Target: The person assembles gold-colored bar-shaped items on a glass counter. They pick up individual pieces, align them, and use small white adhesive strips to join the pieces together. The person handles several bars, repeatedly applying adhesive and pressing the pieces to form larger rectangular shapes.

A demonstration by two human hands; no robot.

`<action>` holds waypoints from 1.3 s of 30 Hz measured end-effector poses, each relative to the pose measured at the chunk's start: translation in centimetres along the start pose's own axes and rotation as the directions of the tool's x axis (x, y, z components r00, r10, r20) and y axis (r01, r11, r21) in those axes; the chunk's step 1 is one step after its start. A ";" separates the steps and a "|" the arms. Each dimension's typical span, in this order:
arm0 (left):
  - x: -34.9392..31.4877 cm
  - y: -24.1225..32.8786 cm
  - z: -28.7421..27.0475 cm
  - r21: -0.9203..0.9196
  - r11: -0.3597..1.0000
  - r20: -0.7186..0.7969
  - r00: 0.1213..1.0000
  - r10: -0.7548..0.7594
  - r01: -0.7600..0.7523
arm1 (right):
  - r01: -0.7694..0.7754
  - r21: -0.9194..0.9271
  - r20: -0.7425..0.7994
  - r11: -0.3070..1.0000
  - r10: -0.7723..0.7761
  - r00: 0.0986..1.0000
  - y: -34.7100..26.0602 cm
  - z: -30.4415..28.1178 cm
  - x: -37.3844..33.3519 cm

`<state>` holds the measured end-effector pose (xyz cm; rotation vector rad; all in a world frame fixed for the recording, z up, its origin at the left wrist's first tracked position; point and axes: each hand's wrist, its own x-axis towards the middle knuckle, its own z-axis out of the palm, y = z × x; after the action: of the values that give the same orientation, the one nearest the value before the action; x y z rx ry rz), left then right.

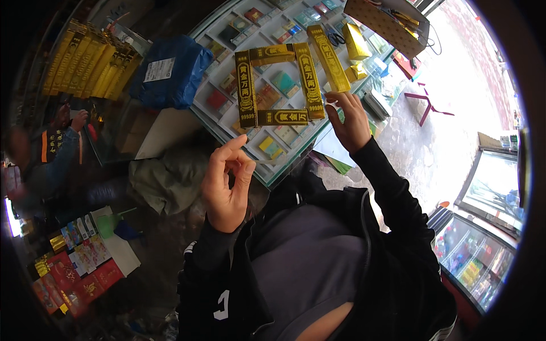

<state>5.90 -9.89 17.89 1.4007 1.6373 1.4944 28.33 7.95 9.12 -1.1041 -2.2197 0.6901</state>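
Note:
Several long gold boxes form a rectangular frame on the glass counter (269, 172): a left box (245, 91), a far box (272, 54), a right box (309, 79) and a near box (282, 117). Another long gold box (329, 59) lies slantwise to their right. At its near end is my right hand (351, 122), fingers stretched out against that end and thumb apart. My left hand (224, 184) hovers before the frame's near left corner, thumb and a finger pinched together. A thin pale sliver shows by that pinch; I cannot make out what it is.
A blue wrapped parcel (173, 71) sits left of the frame; stacked gold boxes (79, 62) stand beyond. To the right are a folded gold carton (355, 42), scissors (336, 38) and a patterned brown box (387, 23). Small packs fill the case under the glass.

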 end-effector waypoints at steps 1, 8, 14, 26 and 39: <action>0.0 0.0 0.0 -0.003 1.000 -0.002 1.000 -0.027 0.027 | -0.016 0.225 0.041 0.974 0.006 0.999 -1.8 -1.0 -0.1; 0.3 0.4 0.2 -0.057 0.998 0.006 1.000 -0.003 0.003 | -0.442 0.806 0.462 0.394 0.046 0.886 -10.6 -4.1 -1.5; 0.2 0.3 0.0 -0.042 0.999 0.017 1.000 0.023 -0.022 | -0.497 0.805 0.480 0.324 0.136 0.867 -11.8 -3.3 -2.8; 1.6 -7.5 3.2 0.436 0.885 0.158 0.982 0.105 -0.165 | -0.318 0.765 0.092 0.560 0.394 0.915 -5.3 0.1 -6.5; 8.0 -18.1 9.8 0.517 0.703 0.614 0.784 0.093 -0.488 | -0.185 0.211 -0.158 0.960 0.220 0.963 3.6 7.2 -3.4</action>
<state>5.69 3.83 0.59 2.3268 1.6401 0.4941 27.06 5.63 0.78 -1.2520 -1.8605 0.8385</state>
